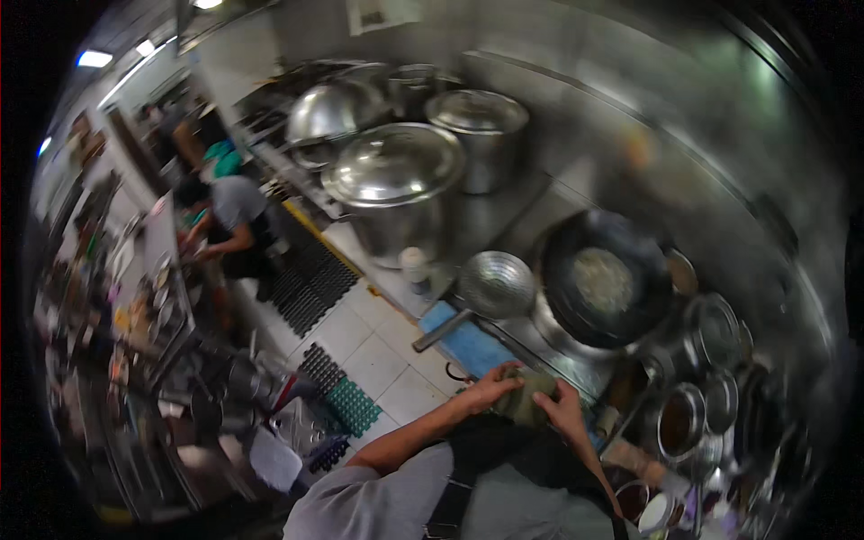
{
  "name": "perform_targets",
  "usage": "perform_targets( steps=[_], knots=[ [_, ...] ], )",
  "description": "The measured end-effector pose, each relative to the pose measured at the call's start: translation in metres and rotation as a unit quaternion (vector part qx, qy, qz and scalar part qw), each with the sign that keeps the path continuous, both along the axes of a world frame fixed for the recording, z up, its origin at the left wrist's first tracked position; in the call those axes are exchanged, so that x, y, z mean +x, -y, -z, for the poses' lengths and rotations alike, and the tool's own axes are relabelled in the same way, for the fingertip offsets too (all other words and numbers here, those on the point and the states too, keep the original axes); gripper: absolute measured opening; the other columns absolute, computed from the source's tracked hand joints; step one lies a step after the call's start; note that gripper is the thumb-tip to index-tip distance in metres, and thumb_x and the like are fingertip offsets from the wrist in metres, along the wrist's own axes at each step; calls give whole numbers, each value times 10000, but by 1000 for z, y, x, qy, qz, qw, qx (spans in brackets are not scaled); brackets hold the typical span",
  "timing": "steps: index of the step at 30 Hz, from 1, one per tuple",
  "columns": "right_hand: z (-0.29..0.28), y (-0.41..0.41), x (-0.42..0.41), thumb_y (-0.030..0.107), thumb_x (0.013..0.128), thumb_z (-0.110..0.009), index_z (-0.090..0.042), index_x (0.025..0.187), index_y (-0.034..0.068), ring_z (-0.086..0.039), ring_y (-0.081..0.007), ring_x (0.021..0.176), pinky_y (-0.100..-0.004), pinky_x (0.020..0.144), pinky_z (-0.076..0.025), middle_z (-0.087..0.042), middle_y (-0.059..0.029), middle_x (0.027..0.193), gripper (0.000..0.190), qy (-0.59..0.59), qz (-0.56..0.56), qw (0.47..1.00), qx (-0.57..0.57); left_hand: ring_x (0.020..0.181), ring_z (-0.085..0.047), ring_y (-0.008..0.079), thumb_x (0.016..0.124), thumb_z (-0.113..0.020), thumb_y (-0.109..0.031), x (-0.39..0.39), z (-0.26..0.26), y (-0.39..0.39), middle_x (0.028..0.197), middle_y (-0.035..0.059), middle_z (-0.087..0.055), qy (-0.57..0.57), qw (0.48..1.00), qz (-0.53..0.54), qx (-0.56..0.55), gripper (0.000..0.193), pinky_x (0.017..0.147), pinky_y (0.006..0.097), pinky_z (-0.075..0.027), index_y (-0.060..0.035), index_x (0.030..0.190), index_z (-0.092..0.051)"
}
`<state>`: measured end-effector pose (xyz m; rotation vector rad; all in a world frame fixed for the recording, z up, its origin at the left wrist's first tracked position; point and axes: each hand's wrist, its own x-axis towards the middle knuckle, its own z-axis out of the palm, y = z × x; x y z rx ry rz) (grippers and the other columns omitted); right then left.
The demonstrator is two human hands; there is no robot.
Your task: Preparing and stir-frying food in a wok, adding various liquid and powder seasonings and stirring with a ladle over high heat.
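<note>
Both of my hands are close to my waist at the front edge of the stove counter. Between them is a grey-green, cloth-like item [530, 399], blurred, with its folds partly covered by my fingers. My left hand [496, 387] grips its left side, and my right hand [561, 408] has the thumb over its right side. Just beyond lies a blue cloth [469, 341] along the counter edge. A metal strainer [496, 282] rests past it, its handle crossing the cloth. To its right sits a dark wok [557, 297] with pale contents [603, 280] in its middle.
Large lidded steel pots [398, 165] stand beyond the strainer, near a pale-capped bottle [414, 270]. Round containers [680, 420], one with brown liquid, crowd the right. A co-worker [233, 223] bends over a counter at left. Black mats [307, 270] lie on the tiled floor [374, 358].
</note>
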<state>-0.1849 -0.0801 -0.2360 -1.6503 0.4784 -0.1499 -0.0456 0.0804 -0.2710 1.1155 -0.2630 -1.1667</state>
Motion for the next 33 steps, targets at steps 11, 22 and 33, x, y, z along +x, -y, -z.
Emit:
perform_targets(
  steps=[11, 22, 33],
  knots=[
    [4, 17, -36, 168, 887, -717, -623, 1002, 1, -592, -71, 792, -270, 695, -502, -650, -32, 847, 223, -46, 120, 985, -111, 995, -624, 193, 995, -529, -258, -35, 23, 66, 1121, 94, -642, 11, 987, 138, 76, 363, 846, 343, -527, -20, 1269, -534],
    [68, 72, -168, 80, 828, -635, -554, 1194, -42, -654, -412, 793, -471, 718, -529, -661, -237, 928, 395, -228, 238, 857, -396, 1088, -613, 353, 905, -393, -725, -9, 1, 34, 1203, 213, -611, -347, 922, 99, -139, 798, 913, 525, -514, -54, 1322, -509],
    [166, 80, -223, 105, 832, -610, -364, 1427, -18, -605, -458, 918, -492, 774, -499, -608, -286, 1055, 656, -201, 368, 838, -349, 1049, -627, 334, 873, -637, -524, 21, 29, 8, 1199, 177, -619, -297, 953, -27, -48, 613, 901, 503, -522, -59, 1264, -559]
  ],
)
